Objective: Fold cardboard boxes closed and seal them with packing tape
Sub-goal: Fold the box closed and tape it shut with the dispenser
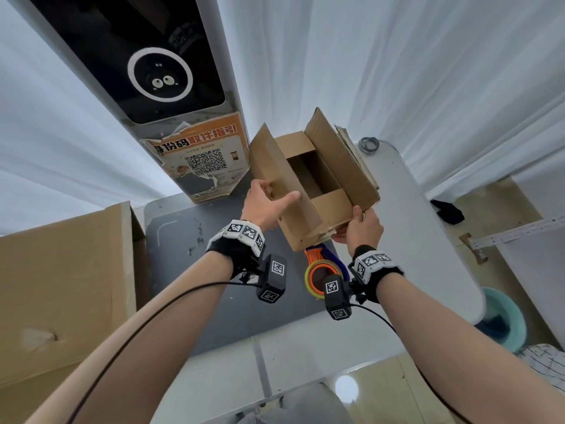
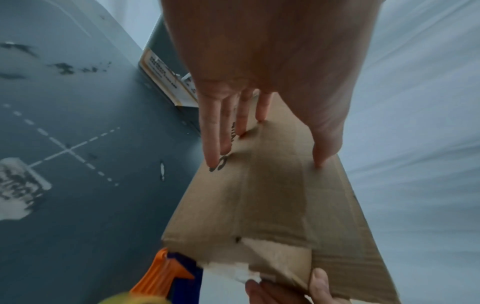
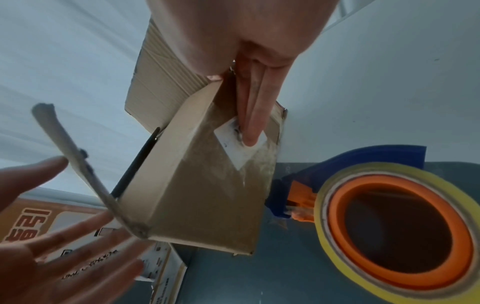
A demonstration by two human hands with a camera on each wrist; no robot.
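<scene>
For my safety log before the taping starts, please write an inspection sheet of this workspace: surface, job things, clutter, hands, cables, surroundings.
Surface: dark grey mat with scuffed marks, lying on a pale table.
Job's things: small cardboard box, all top flaps open, held above the mat; tape dispenser with a yellow roll lies on the mat under it.
Clutter: large cardboard box at left; small grey ring on the table's far end.
Hands: left hand, fingers straight, against the box's left flap; right hand grips the box's near corner.
Cables: black cable runs along the left forearm, another by the right.
Surroundings: white curtains; kiosk with QR poster; teal bin on the floor.
</scene>
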